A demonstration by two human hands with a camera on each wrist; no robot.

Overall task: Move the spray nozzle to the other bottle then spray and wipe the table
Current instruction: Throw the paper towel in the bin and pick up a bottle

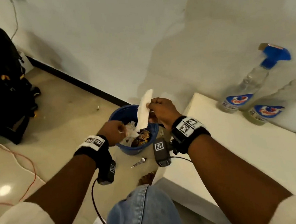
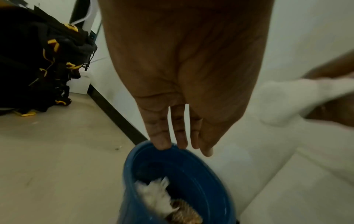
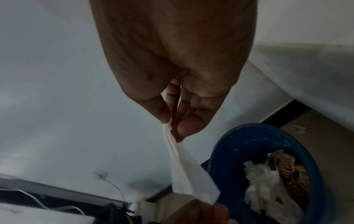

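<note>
My right hand (image 1: 162, 113) pinched the tissue (image 1: 144, 110) at its upper edge, over the bin (image 1: 152, 138); my left hand (image 1: 112, 132) hung relaxed, fingers (image 2: 162, 136) straight. The tissue looked light, limp and tearable. 2 bottles (image 1: 247, 87) stood at the table's (image 1: 219, 140) far edge.

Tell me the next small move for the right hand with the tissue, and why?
Probably release it: the right hand pinches the white tissue, which hangs over the blue bin holding other tissues, and the left hand is beside its lower end.
</note>
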